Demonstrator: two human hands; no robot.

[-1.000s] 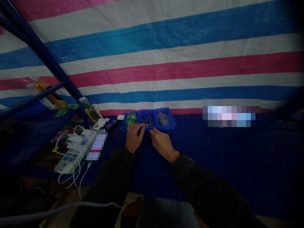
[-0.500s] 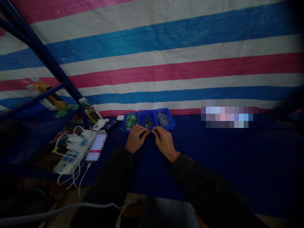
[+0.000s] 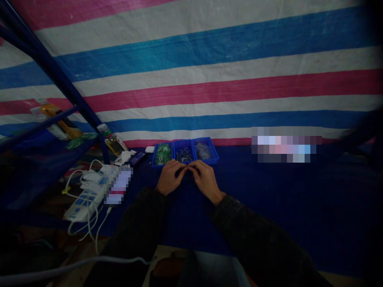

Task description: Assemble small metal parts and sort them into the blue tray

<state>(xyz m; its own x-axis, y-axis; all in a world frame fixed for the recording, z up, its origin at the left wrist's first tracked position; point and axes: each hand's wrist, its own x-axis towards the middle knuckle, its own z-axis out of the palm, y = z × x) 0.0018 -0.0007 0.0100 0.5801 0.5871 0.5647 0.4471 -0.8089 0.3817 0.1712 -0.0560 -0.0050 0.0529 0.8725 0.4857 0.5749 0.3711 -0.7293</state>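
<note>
Right at the near edge of a blue three-compartment tray (image 3: 184,163), the person's left hand (image 3: 169,177) and right hand (image 3: 206,181) come together, palms down, with their fingertips (image 3: 184,170) meeting just below the tray's middle compartment. Whether the fingers pinch anything between them is too small to tell. Both forearms run back in dark knit sleeves (image 3: 248,231).

The middle compartment holds a loose heap of small metal pins (image 3: 184,155). To its left lie green packets (image 3: 163,154), and to its right sits a clear plastic bag (image 3: 204,151). The tray rests on a dark blue covered table (image 3: 269,191), and a striped pink, white and blue tarpaulin (image 3: 209,91) hangs behind it.

Further left on the table are a white power strip (image 3: 84,205) with white cables (image 3: 92,227), a crumpled white tissue (image 3: 122,158) and a small blue box (image 3: 137,158). A plastic bottle (image 3: 113,143) stands beside a blue metal frame (image 3: 56,79). Two patches are blurred beyond reading.
</note>
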